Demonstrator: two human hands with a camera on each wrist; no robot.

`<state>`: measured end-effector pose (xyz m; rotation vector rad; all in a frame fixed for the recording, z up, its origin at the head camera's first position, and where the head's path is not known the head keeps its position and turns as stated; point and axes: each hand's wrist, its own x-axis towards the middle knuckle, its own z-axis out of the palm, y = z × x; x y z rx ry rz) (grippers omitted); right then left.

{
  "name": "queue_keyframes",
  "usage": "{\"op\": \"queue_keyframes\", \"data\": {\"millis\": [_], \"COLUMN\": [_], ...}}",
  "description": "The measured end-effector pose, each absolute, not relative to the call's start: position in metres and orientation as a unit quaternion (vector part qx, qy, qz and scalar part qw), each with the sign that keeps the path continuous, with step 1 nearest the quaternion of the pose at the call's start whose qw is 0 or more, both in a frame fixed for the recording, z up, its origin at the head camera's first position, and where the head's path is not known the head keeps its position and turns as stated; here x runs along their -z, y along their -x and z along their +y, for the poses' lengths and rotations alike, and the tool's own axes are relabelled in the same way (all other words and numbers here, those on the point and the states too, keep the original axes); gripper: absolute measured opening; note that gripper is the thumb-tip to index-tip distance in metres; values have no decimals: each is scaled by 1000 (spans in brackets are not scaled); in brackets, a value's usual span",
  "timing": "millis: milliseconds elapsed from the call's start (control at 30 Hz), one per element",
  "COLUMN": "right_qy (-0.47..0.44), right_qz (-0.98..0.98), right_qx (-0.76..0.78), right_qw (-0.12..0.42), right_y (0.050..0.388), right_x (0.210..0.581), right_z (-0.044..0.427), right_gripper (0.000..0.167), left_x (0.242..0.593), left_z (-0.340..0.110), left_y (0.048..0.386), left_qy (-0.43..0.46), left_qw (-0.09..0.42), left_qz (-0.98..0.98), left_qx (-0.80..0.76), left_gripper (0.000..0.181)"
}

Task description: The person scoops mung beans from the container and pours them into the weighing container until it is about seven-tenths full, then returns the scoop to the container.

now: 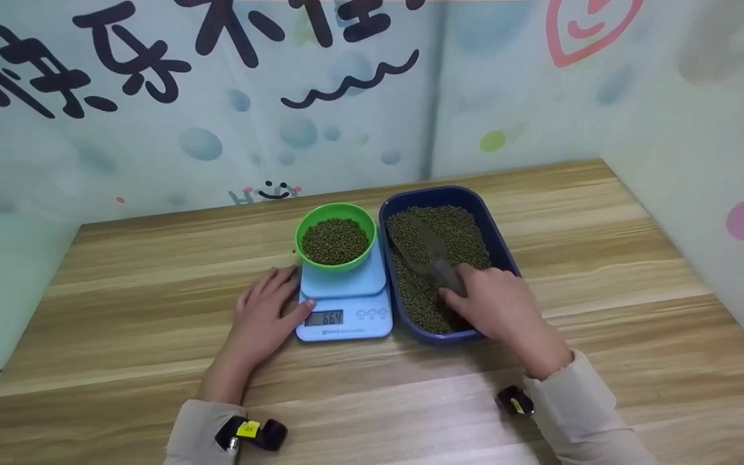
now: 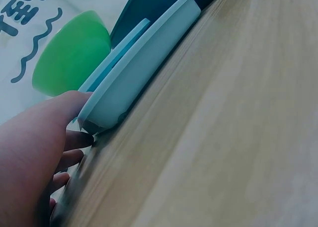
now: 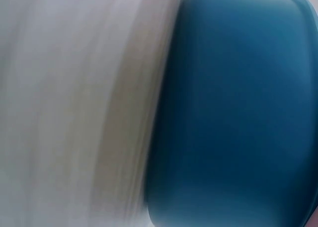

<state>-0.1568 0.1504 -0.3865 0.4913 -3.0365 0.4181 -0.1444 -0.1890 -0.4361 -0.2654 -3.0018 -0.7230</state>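
My right hand [image 1: 501, 300] grips the handle of a grey scoop [image 1: 435, 244], which holds small green beans and lies over the beans in a dark blue tub [image 1: 500, 239]. On the left, a light blue kitchen scale [image 1: 343, 285] bears a green bowl [image 1: 372, 227] part-filled with the same beans [image 1: 335, 241]. Its display [image 1: 325, 317] seems to read 664; any decimal point is unclear. My left hand [image 1: 262, 320] rests beside the scale, thumb touching its edge near the display and fingers loosely extended. The right wrist view mostly shows the tub's outer wall [image 3: 238, 108].
The scale and tub stand side by side on a wood-grain table [image 1: 152, 290]. A printed wall [image 1: 372, 135] rises behind the table, with another side wall [image 1: 701, 161] at the right. Each sleeve carries a dark wrist device [image 1: 252, 433].
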Motion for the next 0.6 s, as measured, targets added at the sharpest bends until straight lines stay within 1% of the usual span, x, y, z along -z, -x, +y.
{"op": "queue_keyframes", "data": {"millis": [367, 600], "right_qy": [-154, -167], "right_qz": [-977, -975], "right_qx": [-145, -142], "right_qw": [9, 33], "right_y": [158, 158], "right_x": [384, 384], "right_z": [151, 151], "right_gripper": [30, 29], "left_x": [434, 435], "left_z": [-189, -189], "left_y": [146, 144], "left_qy": [88, 90], "left_qw": [29, 32], "left_qz": [-969, -968], "left_qx": [231, 230], "left_gripper": [67, 67]}}
